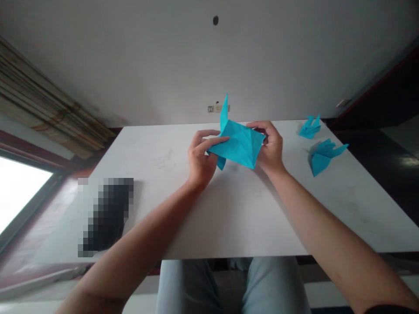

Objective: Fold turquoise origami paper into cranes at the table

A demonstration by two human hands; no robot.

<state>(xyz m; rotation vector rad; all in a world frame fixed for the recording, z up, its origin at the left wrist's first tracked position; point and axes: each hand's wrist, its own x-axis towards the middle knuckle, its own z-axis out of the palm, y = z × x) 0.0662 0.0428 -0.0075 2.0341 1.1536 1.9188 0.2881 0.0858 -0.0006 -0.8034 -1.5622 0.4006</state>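
A blue folded-paper crane point(240, 141) is held up over the middle of the white table, with a narrow pointed flap rising at its upper left. My left hand point(204, 155) grips its left side, fingers laid across the front of the paper and the thumb below. At the right edge, my right hand point(272, 146) is closed on the paper; some of its fingers are hidden behind the sheet. A short blue point sticks out underneath, beside my left hand.
Two more blue paper cranes, a smaller one point(310, 127) and a larger one point(324, 156), stand on the table's right side. A dark, pixelated object point(109, 216) lies at the left of the white table point(229, 226). Behind is a wall with sockets point(217, 108).
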